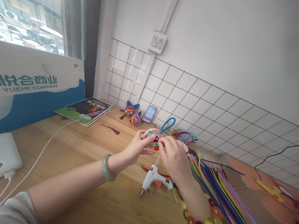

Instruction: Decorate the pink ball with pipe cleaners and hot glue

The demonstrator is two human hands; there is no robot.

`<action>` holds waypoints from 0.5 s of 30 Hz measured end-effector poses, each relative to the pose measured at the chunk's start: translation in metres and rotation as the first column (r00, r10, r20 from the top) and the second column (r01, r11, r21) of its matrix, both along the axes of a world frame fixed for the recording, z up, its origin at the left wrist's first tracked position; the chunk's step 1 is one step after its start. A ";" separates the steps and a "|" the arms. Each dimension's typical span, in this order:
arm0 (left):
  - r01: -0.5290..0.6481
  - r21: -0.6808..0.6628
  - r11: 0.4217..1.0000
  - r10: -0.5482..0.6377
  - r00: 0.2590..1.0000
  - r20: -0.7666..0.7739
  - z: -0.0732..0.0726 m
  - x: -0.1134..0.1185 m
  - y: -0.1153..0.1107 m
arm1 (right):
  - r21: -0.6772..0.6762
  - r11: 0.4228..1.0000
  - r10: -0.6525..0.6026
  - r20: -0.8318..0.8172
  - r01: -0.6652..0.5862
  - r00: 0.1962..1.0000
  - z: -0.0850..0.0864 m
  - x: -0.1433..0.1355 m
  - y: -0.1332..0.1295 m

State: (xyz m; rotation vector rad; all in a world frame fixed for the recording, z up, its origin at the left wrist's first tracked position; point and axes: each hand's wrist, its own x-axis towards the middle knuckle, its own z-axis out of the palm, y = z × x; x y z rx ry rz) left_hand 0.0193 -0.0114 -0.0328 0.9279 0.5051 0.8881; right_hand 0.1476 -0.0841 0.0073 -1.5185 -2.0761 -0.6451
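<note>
Left hand (136, 146) has the round pink craft piece (158, 132) pinched, thumb lying across the front and fingers around the far side, so it's only partly closed with the piece right at its fingertips. Right hand (174, 152) comes in from the other side, thumb and fingers bunched nearly together right by the small black part (157, 139) on the front; can't tell if it's actually got hold of anything there. So yeah, the craft piece sits between the two hands, held up above the worktop (91, 183), with a blue loop (165, 123) sticking up from its top right and a red disc (156, 148) at the bottom edge. Just below the hands there's a white glue gun (153, 179) lying nozzle toward the wearer, and a big bundle of colorful pipe cleaners (219, 183) is off to the right, beside the right forearm. Two striped ornaments (136, 119) sit further back near a phone (150, 114).
</note>
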 end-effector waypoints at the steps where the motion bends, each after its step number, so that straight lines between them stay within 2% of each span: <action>1: 0.015 -0.033 0.999 -0.015 1.000 0.008 0.000 0.000 0.000 | -0.013 1.000 0.005 -0.025 -0.005 1.000 0.000 0.001 0.000; 5: 0.057 -0.146 0.988 -0.048 0.997 0.068 -0.001 0.000 0.004 | -0.070 0.995 0.045 -0.254 -0.065 0.966 0.001 0.005 -0.003; 8: 0.111 -0.153 0.982 -0.093 0.989 0.118 -0.003 0.000 0.008 | -0.109 0.986 0.080 -0.352 -0.125 0.933 -0.002 0.005 -0.006; 10: 0.151 -0.158 0.976 -0.131 0.983 0.130 -0.004 -0.001 0.009 | -0.112 0.984 0.093 -0.317 -0.135 0.944 -0.005 0.002 -0.006; 15: 0.145 -0.167 0.975 -0.123 0.983 0.134 -0.005 0.000 0.009 | 0.008 0.998 0.060 -0.058 -0.060 0.996 -0.011 -0.010 0.000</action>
